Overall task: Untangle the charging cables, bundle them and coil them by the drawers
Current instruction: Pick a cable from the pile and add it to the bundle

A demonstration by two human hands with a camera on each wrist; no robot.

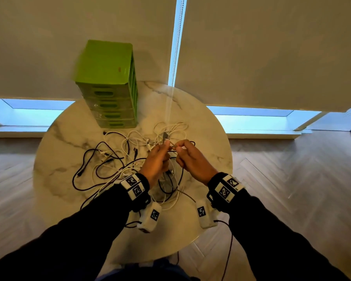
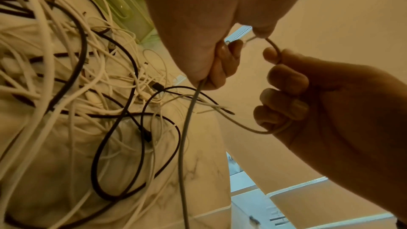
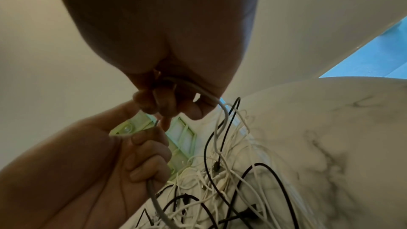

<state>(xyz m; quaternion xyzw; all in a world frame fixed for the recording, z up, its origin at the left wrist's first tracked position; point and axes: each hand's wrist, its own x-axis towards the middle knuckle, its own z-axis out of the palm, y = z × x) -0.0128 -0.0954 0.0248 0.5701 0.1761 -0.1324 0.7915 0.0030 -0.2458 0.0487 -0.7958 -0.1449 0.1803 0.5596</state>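
A tangle of black and white charging cables lies spread over the round marble table. Both hands are raised just above its right part, close together. My left hand has its fingers curled round a grey cable, which hangs from the fist down to the pile. My right hand pinches the same grey cable a short way along, so a small loop arches between the two hands. In the left wrist view the left hand is at the top and the right hand at the right.
A green drawer unit stands at the back left of the table, just behind the cables. Bare marble shows to the right of the tangle and at the table's front edge. Window blinds hang behind the table, and wooden floor surrounds it.
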